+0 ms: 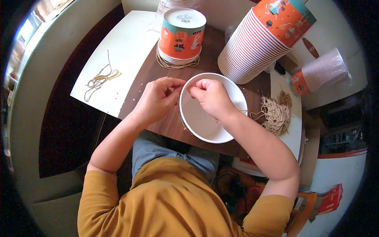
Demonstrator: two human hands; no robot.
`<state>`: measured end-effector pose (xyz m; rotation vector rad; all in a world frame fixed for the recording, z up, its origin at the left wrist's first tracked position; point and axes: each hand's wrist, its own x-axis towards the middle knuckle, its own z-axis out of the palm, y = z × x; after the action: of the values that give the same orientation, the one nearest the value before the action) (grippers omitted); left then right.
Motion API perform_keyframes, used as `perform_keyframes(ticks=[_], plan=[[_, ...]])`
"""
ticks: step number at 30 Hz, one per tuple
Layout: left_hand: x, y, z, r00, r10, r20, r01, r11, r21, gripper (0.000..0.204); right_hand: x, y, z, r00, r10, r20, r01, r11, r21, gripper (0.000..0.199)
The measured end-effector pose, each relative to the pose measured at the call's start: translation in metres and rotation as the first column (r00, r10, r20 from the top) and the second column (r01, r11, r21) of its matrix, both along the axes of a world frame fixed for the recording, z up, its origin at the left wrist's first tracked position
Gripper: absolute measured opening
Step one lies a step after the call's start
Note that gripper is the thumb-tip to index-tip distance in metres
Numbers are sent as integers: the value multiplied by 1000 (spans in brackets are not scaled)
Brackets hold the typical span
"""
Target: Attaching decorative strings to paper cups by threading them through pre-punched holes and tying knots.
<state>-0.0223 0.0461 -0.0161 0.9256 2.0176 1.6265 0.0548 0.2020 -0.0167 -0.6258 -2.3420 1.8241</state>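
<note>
A white paper bucket (213,136) stands before me with its open mouth facing up toward me. My left hand (160,94) is outside the bucket at its left rim, thumb and fingers pinched together. Reaching into the mouth, my right hand (213,96) has its fingers curled against the inner wall at the same spot. Whatever the two sets of fingertips hold is too small or hidden to make out. A short bit of pale cord (243,111) shows at the bucket's right rim, partly behind my right wrist.
Behind, an upside-down orange bucket (181,43) stands on looped cords (164,62). A tall leaning stack of buckets (252,45) rises at the back right. Loose cords (98,81) lie on the left; a cord bundle (277,116) lies right. A wrapped cup stack (321,73) lies farther right.
</note>
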Motion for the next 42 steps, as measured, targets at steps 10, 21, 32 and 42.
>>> perform_keyframes(ticks=[10, 21, 32, 42], plan=[[-2, -2, 6, 996, -49, -75, 44, 997, -64, 23, 3, -1, 8, 1000, 22, 0, -22, 992, 124, 18], [-7, -3, 4, 964, -106, -243, 97, 994, -49, 21, -2, -1, 6, 1000, 18, 16, -21, 983, 183, 18], [-8, -2, 10, 820, -160, -549, 99, 985, -140, 10, 6, 9, 27, 964, 190, 186, -211, 972, 100, 16], [0, -27, -5, 995, -65, 76, 62, 997, 41, 9, 94, -23, 88, 918, 315, 241, -395, 666, 633, 86]])
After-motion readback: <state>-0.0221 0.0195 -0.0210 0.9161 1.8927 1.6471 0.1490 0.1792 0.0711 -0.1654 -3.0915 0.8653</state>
